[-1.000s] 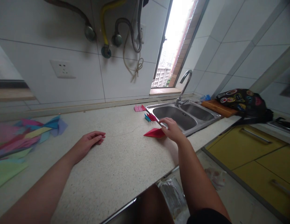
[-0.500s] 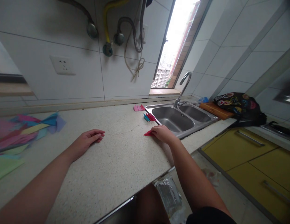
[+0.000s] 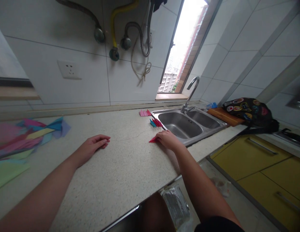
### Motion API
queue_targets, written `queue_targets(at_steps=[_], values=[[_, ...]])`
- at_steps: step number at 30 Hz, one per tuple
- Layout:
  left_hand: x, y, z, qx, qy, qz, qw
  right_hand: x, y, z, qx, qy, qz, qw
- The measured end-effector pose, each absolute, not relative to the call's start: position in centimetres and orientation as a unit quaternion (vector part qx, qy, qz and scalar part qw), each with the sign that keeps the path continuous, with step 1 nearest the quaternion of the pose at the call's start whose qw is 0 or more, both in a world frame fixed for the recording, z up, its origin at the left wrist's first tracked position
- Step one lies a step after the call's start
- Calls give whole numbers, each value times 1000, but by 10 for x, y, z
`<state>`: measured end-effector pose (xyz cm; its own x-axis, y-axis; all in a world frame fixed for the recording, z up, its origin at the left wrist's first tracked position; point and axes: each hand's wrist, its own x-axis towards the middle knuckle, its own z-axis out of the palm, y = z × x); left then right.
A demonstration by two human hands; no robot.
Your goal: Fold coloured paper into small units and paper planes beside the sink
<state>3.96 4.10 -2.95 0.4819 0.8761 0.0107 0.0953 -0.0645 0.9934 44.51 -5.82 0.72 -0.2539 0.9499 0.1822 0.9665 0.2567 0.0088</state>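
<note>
My right hand (image 3: 167, 140) is closed on a small red folded paper piece (image 3: 153, 139) with a pointed tip, down at the counter beside the sink's near-left corner. Just beyond it several folded red paper pieces (image 3: 157, 122) stand side by side with a teal folded paper piece (image 3: 152, 122). Pink folded paper pieces (image 3: 144, 113) form another row farther back. My left hand (image 3: 96, 143) rests on the counter to the left, its fingers loosely bent and nothing visible in them.
Colourful paper sheets (image 3: 41, 133) lie spread on the left of the speckled counter (image 3: 103, 180). A double steel sink (image 3: 181, 124) with a faucet (image 3: 192, 93) is at the right. Beyond it are a wooden board (image 3: 226, 116) and a dark patterned bag (image 3: 248, 109).
The view has shifted slightly, so the surroundings sit a little lower and farther right. Both hands stay nearly in place, and the right still holds the red folded paper piece.
</note>
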Motion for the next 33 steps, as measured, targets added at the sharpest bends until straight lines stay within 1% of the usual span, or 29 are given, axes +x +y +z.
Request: queue_targets(at_steps=[12, 18, 22, 27, 29, 31, 33], values=[[40, 40, -28, 639, 371, 347, 578, 444, -52, 2, -624, -772, -64, 102], [41, 40, -28, 634, 366, 351, 584, 427, -57, 21, -609, -777, -62, 149], [42, 37, -23, 641, 358, 356, 578, 385, -50, 47, -564, -803, -49, 185], [42, 37, -21, 643, 349, 372, 571, 308, -33, 76, -472, -853, 11, 223], [42, 40, -24, 639, 338, 387, 573, 279, -22, 74, -429, -871, 37, 238], [41, 43, -28, 628, 323, 401, 583, 255, -9, 59, -407, -872, 58, 267], [40, 46, -32, 611, 318, 414, 595, 239, 6, 33, -435, -833, 72, 334]])
